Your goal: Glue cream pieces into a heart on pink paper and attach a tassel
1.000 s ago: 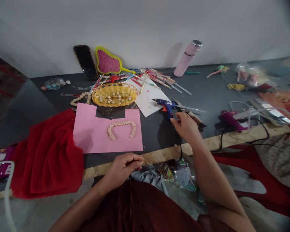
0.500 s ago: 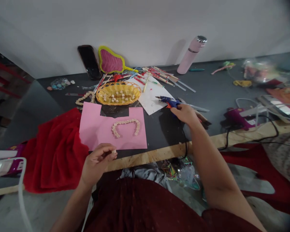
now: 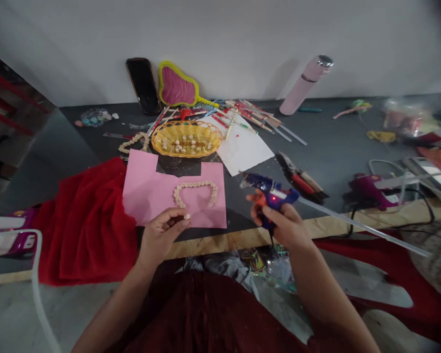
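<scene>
My left hand pinches a small cream bead-like piece between thumb and fingertips, over the near edge of a pink paper sheet. On that sheet lies a curved strand of small cream pieces, open toward me. My right hand grips a blue hot glue gun with an orange trigger, raised above the table's front edge. Its nozzle points left, a red light glows on its body, and a long clear glue stick sticks out behind. A yellow woven basket behind the paper holds several more cream pieces.
Pliers lie right of a white sheet. Red cloth covers the left side. At the wall stand a phone, a yellow-rimmed paddle and a pink bottle. A purple device sits at right.
My right hand has lifted the glue gun off the table and brought it nearer, uncovering the pliers. My left hand has moved slightly right and up with the small piece.
</scene>
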Demonstrator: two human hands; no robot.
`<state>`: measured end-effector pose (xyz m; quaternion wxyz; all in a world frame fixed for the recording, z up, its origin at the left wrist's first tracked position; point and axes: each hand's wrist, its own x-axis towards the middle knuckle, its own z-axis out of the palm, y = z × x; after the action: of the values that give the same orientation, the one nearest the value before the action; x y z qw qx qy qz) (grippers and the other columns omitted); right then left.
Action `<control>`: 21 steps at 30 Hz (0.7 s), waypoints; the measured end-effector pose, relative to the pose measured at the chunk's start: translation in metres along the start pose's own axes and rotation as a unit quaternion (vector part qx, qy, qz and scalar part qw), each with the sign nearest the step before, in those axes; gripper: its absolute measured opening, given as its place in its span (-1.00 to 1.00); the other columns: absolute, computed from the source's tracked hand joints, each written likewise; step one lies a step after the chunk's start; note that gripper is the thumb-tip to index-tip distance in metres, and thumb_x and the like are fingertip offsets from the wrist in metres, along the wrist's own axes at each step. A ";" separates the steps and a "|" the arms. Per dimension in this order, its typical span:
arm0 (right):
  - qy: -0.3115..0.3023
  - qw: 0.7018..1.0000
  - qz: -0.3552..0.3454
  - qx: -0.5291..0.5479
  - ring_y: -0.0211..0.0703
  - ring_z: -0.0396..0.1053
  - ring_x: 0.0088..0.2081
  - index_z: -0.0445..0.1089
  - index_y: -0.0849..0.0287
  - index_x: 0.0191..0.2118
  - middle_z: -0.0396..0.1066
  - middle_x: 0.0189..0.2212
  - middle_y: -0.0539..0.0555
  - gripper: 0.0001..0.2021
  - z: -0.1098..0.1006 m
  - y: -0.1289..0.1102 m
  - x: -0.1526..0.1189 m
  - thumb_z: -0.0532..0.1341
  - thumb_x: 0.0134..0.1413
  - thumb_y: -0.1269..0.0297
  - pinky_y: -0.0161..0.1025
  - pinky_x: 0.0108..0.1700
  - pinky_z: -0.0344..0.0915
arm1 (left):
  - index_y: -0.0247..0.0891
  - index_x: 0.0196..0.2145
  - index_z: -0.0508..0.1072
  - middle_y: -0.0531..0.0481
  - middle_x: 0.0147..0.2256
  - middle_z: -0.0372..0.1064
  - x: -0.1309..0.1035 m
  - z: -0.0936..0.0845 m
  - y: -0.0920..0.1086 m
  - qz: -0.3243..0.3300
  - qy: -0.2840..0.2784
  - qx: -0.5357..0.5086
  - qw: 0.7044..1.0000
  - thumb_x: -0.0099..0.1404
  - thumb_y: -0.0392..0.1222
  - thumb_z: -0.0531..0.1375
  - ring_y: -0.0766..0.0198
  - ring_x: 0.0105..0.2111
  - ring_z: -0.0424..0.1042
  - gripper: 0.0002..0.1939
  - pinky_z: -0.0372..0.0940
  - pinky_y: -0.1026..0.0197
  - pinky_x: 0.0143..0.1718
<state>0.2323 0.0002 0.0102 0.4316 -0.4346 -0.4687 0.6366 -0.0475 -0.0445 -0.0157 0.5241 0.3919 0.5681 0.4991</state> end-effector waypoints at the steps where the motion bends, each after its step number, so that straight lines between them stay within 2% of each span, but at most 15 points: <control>1: -0.035 0.999 0.015 -0.007 -0.26 0.27 -0.49 0.33 0.12 -0.07 0.39 -0.42 0.03 -0.70 0.004 0.004 -0.005 0.23 0.10 0.11 -0.30 -0.49 0.20 | -0.24 -0.25 0.53 0.03 -0.34 0.51 0.000 0.002 0.002 0.002 -0.002 -0.002 1.000 0.06 -0.14 0.38 0.34 -0.36 0.49 -0.72 0.43 0.31 -0.25; 5: -0.136 0.988 0.054 -0.045 -0.25 0.25 -0.46 0.35 0.18 -0.13 0.33 -0.46 0.04 -0.64 0.016 0.014 -0.019 0.12 0.19 -0.04 -0.29 -0.43 0.21 | -0.23 -0.23 0.52 0.05 -0.36 0.52 0.000 0.007 0.007 0.013 0.011 0.013 1.000 0.07 -0.13 0.36 0.34 -0.35 0.50 -0.71 0.43 0.32 -0.24; 9: -0.189 0.975 0.028 -0.113 -0.22 0.26 -0.37 0.36 0.21 -0.21 0.33 -0.36 0.11 -0.57 0.022 0.021 -0.026 0.01 0.25 -0.09 -0.27 -0.35 0.23 | -0.23 -0.26 0.52 0.05 -0.35 0.51 0.000 0.006 0.003 0.040 0.020 0.087 0.995 0.09 -0.13 0.35 0.37 -0.36 0.49 -0.76 0.40 0.37 -0.28; 14: -0.200 0.959 -0.010 -0.202 -0.19 0.22 -0.34 0.34 0.20 -0.33 0.29 -0.41 0.09 -0.52 0.025 0.030 -0.027 -0.06 0.27 -0.12 -0.24 -0.30 0.22 | -0.19 -0.29 0.51 0.08 -0.36 0.48 0.000 0.004 -0.004 0.079 0.014 0.135 0.988 0.13 -0.14 0.32 0.38 -0.37 0.47 -0.83 0.38 0.37 -0.29; 21: -0.233 0.957 -0.008 -0.171 -0.27 0.13 -0.41 0.29 0.19 -0.34 0.20 -0.45 0.01 -0.53 0.032 0.026 -0.028 -0.06 0.27 -0.13 -0.28 -0.35 0.15 | -0.21 -0.33 0.50 0.07 -0.40 0.48 -0.004 0.005 0.002 0.078 0.016 0.157 0.984 0.12 -0.15 0.30 0.34 -0.41 0.48 -0.86 0.37 0.33 -0.36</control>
<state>0.2051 -0.0388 -0.0050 0.2348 -0.3376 -0.6616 0.6270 -0.0420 -0.0468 -0.0127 0.4062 0.5045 0.6154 0.4492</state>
